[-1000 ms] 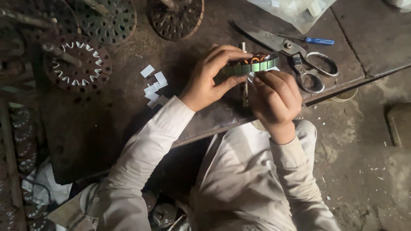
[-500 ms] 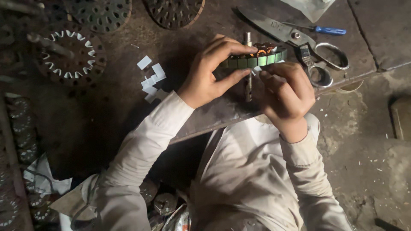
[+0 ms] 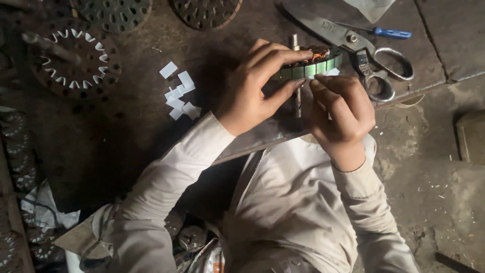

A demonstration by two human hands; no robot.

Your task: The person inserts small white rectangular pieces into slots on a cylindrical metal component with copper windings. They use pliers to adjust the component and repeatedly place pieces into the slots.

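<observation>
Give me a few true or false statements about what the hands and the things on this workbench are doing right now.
1. The left hand grips a round green-rimmed stator. True.
2. The right hand holds the scissors. False: the scissors lie on the bench, untouched; the right hand pinches a small white piece at the stator's rim.
3. White paper pieces lie left of the left hand. True.
4. The blue-handled screwdriver stands upright in the stator. False: it lies flat beside the scissors.
</observation>
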